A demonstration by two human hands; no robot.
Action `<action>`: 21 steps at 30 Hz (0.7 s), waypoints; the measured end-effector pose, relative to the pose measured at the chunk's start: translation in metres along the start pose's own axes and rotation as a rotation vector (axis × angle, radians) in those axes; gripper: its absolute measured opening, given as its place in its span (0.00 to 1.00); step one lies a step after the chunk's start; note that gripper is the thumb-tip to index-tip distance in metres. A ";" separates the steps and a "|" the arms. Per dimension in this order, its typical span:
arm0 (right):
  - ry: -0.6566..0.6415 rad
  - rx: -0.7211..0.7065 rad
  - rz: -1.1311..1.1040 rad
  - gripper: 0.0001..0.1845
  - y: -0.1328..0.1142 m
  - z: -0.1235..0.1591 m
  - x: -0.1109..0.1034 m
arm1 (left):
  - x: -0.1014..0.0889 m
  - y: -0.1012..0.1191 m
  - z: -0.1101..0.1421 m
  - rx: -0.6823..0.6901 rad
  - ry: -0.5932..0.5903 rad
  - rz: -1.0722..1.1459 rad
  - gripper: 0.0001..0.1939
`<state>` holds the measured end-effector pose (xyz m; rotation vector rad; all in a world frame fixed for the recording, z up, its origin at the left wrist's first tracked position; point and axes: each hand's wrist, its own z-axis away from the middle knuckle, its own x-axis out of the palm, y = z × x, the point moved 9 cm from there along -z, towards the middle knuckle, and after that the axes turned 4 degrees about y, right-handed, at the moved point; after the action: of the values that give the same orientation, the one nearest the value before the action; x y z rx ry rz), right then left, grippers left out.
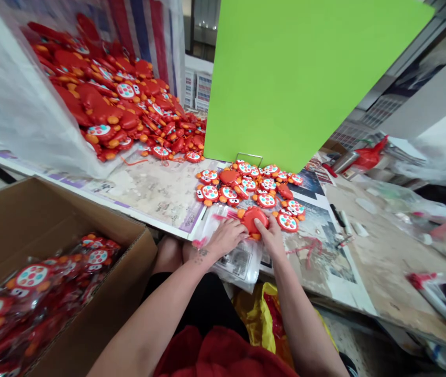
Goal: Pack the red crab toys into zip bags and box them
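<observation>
A red crab-shaped toy (253, 218) lies back-up at the table's near edge, on a stack of clear plastic bags (235, 262). My left hand (226, 238) rests on the bags with its fingers curled against the toy's left side. My right hand (270, 234) grips the toy's right side, thumb on top. Just beyond the toy lies a cluster of several more crab toys (252, 186), most face-up with coloured dots.
A big heap of red crab toys (121, 99) sits back left on the table (156, 193). A cardboard box (50, 220) at left holds bagged toys (30, 293). A green board (297, 78) stands behind the cluster. Pens (338, 214) and bags lie right.
</observation>
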<state>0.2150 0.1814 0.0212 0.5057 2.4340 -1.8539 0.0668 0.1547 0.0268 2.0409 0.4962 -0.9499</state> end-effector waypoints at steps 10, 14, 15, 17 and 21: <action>-0.036 -0.059 0.104 0.28 -0.015 -0.012 0.020 | -0.002 0.001 -0.001 0.031 0.040 -0.077 0.11; -0.136 -0.012 0.065 0.27 -0.012 -0.019 0.031 | -0.004 0.004 0.000 0.054 0.050 -0.124 0.13; -0.176 0.017 0.057 0.26 -0.010 -0.019 0.034 | -0.005 0.004 0.001 0.054 0.057 -0.126 0.13; -0.251 0.069 0.055 0.25 -0.007 -0.016 0.037 | -0.007 0.004 0.002 0.051 0.072 -0.125 0.14; -0.357 0.068 0.106 0.23 -0.011 -0.008 0.040 | -0.011 0.001 0.002 0.029 0.118 -0.146 0.15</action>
<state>0.1751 0.1956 0.0243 0.2702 2.0807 -1.8069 0.0600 0.1523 0.0350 2.1183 0.7067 -0.9307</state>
